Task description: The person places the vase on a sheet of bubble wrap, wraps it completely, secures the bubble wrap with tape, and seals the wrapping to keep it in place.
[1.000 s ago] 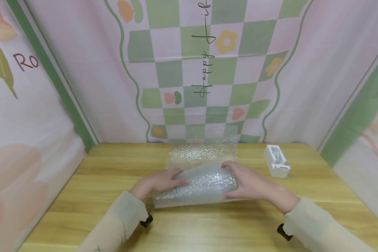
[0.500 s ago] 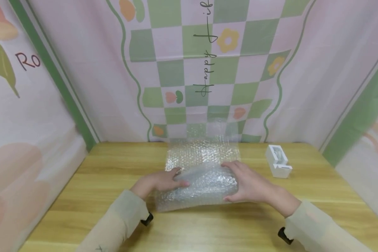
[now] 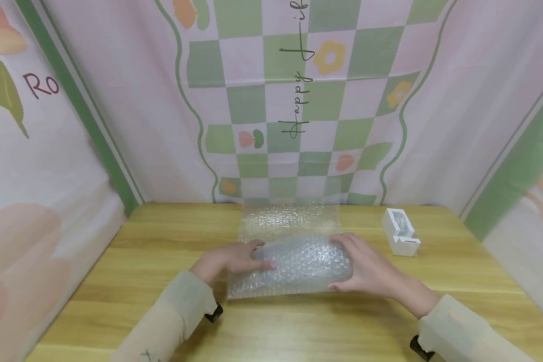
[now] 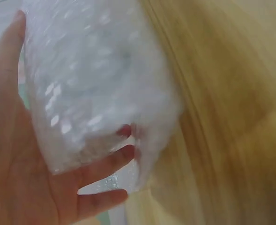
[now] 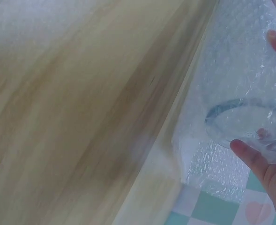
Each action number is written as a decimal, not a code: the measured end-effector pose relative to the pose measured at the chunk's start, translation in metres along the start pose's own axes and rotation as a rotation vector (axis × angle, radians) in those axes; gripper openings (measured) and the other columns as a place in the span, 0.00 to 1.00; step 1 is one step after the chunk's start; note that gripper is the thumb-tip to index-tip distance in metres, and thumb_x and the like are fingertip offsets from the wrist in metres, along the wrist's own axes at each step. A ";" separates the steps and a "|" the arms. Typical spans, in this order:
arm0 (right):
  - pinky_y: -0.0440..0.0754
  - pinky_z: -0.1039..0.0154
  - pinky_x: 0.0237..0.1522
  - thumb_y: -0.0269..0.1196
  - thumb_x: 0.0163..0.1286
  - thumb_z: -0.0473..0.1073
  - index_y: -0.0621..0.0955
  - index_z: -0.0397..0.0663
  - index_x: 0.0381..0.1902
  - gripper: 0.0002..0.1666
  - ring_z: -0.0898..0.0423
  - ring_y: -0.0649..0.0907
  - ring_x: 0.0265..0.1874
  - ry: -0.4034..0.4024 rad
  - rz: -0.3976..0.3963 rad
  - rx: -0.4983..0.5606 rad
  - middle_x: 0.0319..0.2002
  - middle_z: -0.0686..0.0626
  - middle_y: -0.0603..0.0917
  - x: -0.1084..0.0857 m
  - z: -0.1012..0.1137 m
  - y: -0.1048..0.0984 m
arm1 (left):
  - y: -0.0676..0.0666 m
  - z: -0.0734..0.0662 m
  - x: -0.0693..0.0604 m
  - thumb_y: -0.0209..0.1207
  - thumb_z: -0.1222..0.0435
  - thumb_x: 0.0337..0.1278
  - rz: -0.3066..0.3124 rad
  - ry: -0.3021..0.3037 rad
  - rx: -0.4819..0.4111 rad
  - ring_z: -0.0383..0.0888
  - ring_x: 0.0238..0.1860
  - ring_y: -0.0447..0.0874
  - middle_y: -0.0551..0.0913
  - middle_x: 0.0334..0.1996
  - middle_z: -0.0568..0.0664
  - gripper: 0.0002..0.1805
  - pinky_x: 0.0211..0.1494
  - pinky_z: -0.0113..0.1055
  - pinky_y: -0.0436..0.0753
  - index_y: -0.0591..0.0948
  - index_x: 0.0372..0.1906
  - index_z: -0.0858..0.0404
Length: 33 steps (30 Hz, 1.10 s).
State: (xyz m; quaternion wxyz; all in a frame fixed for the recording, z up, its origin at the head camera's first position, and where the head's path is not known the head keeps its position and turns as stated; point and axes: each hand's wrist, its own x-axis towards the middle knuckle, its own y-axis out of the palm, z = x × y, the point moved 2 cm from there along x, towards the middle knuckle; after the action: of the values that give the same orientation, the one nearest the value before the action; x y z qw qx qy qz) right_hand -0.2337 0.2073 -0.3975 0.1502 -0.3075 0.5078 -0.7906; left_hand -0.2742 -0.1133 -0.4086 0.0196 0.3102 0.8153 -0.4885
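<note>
A bundle of clear bubble wrap (image 3: 305, 264) lies on the table in the head view, with its flat tail (image 3: 289, 221) stretching back to the wall. Through the wrap in the right wrist view shows the round, clear rim (image 5: 229, 106) of a glass-like vessel; the rest of it is blurred by bubbles. My left hand (image 3: 235, 259) grips the bundle's left end, thumb on one side and fingers (image 4: 107, 166) on the other in the left wrist view. Around the right end curls my right hand (image 3: 366, 266), its thumb and fingers spread beside the rim.
A white tape dispenser (image 3: 400, 234) stands at the back right of the wooden table (image 3: 271, 332). Patterned curtain cloth (image 3: 280, 100) hangs behind the table's far edge, with more cloth at both sides.
The bundle and both hands have shifted slightly to the right, the right hand most. The tail's far end rose against the back cloth, then sank again.
</note>
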 end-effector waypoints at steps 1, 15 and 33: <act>0.76 0.36 0.62 0.81 0.44 0.63 0.70 0.34 0.68 0.62 0.37 0.77 0.60 0.004 0.004 0.005 0.62 0.36 0.77 0.000 0.000 0.000 | 0.000 0.000 0.000 0.52 0.26 0.59 -0.016 0.014 -0.001 0.62 0.73 0.65 0.64 0.77 0.57 0.55 0.72 0.63 0.66 0.55 0.82 0.53; 0.75 0.35 0.62 0.71 0.52 0.76 0.68 0.35 0.71 0.64 0.37 0.78 0.60 0.002 0.028 -0.075 0.64 0.35 0.76 -0.001 -0.003 -0.002 | -0.003 -0.036 -0.009 0.66 0.53 0.67 -0.389 0.526 0.301 0.47 0.65 0.76 0.79 0.65 0.48 0.27 0.70 0.42 0.74 0.78 0.67 0.56; 0.58 0.25 0.68 0.67 0.54 0.79 0.65 0.38 0.75 0.66 0.28 0.61 0.72 0.046 0.074 -0.178 0.76 0.34 0.62 -0.005 -0.005 -0.012 | 0.015 -0.053 -0.007 0.76 0.40 0.43 -0.290 0.353 0.329 0.50 0.70 0.70 0.70 0.72 0.53 0.58 0.73 0.42 0.70 0.64 0.76 0.61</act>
State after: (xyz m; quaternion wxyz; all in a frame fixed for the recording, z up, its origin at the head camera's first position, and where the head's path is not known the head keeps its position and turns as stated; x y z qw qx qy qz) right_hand -0.2324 0.2184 -0.3897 0.1398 -0.2826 0.5904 -0.7430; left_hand -0.2461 -0.0685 -0.3903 -0.2434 0.2698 0.7517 -0.5504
